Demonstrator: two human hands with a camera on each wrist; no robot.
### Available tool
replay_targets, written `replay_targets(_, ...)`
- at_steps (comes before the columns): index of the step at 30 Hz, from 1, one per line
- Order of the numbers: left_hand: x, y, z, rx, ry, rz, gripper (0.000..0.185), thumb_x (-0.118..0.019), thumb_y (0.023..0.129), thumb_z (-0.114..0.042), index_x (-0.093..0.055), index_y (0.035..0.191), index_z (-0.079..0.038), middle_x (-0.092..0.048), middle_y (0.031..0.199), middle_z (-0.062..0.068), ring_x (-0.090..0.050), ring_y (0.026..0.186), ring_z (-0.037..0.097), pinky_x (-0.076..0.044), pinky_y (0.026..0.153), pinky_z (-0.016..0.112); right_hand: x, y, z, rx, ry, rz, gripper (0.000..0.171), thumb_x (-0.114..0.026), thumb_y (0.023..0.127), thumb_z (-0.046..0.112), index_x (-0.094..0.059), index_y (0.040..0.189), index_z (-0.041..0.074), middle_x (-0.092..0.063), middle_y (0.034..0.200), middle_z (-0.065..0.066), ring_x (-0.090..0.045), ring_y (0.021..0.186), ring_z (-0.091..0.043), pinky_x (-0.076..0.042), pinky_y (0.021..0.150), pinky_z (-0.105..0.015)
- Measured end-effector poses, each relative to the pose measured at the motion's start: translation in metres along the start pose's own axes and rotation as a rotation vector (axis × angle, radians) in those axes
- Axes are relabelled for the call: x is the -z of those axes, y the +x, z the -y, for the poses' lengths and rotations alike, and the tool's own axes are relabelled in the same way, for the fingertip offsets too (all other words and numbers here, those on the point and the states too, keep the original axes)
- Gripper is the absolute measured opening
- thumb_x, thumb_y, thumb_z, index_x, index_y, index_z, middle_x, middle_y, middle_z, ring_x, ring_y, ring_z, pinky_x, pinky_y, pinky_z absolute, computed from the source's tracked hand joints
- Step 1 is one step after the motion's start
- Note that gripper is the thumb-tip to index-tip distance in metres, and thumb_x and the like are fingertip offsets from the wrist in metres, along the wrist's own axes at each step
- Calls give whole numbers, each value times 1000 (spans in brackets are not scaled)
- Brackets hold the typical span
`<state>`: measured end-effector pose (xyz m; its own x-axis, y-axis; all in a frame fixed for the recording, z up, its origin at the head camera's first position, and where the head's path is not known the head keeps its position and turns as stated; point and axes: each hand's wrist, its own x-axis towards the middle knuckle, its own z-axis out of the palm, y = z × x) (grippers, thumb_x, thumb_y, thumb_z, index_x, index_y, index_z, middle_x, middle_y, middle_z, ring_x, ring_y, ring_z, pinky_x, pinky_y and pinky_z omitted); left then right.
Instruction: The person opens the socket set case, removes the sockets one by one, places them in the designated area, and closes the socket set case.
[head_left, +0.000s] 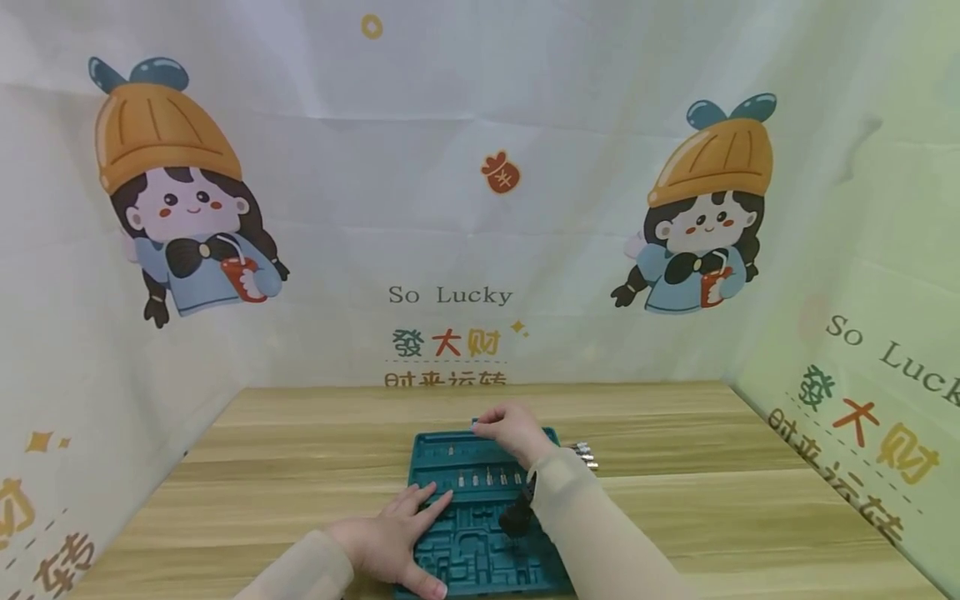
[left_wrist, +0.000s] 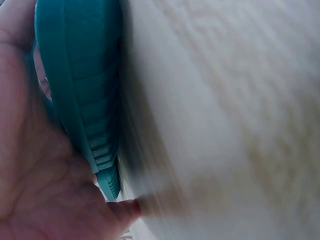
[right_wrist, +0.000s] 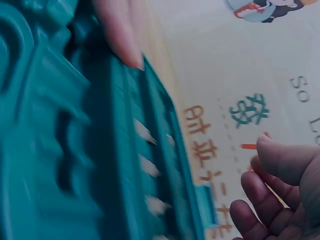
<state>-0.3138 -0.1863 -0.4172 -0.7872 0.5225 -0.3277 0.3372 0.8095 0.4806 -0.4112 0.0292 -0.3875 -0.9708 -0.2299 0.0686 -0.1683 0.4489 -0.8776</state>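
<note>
A teal molded case (head_left: pixel 480 533) lies on the table. My left hand (head_left: pixel 390 537) rests with spread fingers on its left side, the thumb at the front edge. In the left wrist view the palm (left_wrist: pixel 45 175) lies against the case's ribbed side wall (left_wrist: pixel 82 90). My right hand (head_left: pixel 513 429) is over the far edge, near a small tab (right_wrist: pixel 205 205), thumb and fingers bent close together. I cannot tell whether something small is between them. Several metal bits (head_left: pixel 489 477) stand in a row in the case, with a single bit (head_left: pixel 451 451) farther back.
Several metal pieces (head_left: pixel 585 454) lie on the wooden table (head_left: pixel 697 467), just right of the case. A printed cloth (head_left: pixel 450 208) hangs behind the table and along both sides. A dark device (head_left: pixel 516 517) under the right wrist overlaps the case's middle.
</note>
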Motion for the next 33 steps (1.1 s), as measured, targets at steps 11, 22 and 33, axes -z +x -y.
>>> replay_targets(11, -3, -1, -1, -11, 19, -10, 103, -70, 76, -63, -18, 156, -25, -10, 160, 7, -7, 144, 38, -22, 106, 64, -47, 8, -15, -105, -35, -101, 15, -73, 87, 28, -73, 93, 13, -63, 115, -9, -44, 115, -41, -17, 102, -64)
replay_targets(22, 0, -1, -1, 5, 11, -12, 103, -71, 76, -61, -18, 156, -24, -9, 160, 6, -7, 144, 38, -24, 105, 65, -59, 9, -13, -184, -161, -100, 19, -75, 84, 35, -76, 92, 18, -61, 124, -11, -36, 126, -44, -18, 105, -62)
replay_targets(33, 1, 0, -1, -9, 40, 1, 103, -69, 78, -61, -14, 156, -23, -7, 160, 8, -5, 144, 38, -26, 105, 63, -66, 14, -6, -253, -276, -136, 12, -76, 84, 34, -76, 85, 21, -61, 115, -11, -39, 120, -42, -24, 106, -56)
